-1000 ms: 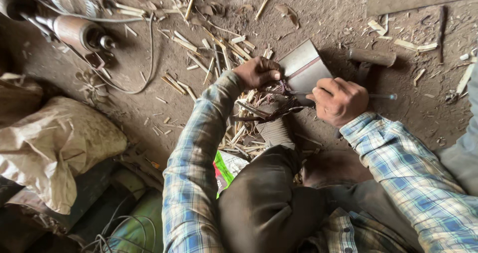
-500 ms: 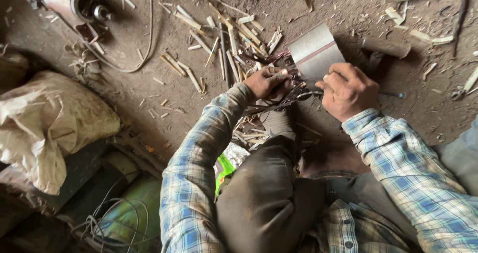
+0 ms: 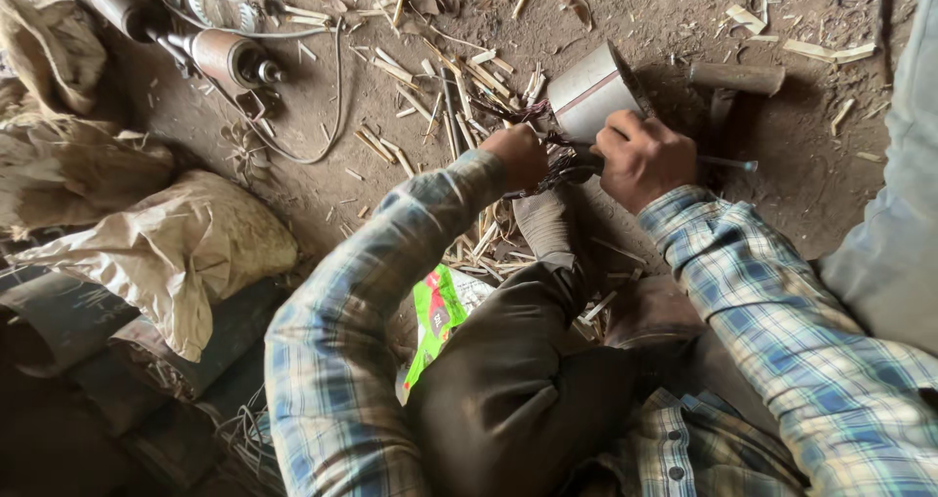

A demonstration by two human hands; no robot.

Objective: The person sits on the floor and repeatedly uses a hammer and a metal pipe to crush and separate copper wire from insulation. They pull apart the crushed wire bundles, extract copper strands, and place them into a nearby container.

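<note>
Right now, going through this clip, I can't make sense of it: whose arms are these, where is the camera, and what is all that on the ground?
There is no machine here. The camera sits on a person's head and looks down, so the two arms in checked sleeves are that person's own, with a bent knee in dark trousers between them. The left hand grips a tangle of dark wires. The right hand is closed around a thin metal tool, its tip sticking out to the side. Both work at a grey metal cylinder lying on the dirt floor. Around it lie scattered wood splinters, a motor with a cable, crumpled sacks, and a green packet by the knee. A pale sleeve at the right edge belongs to another person.
</note>
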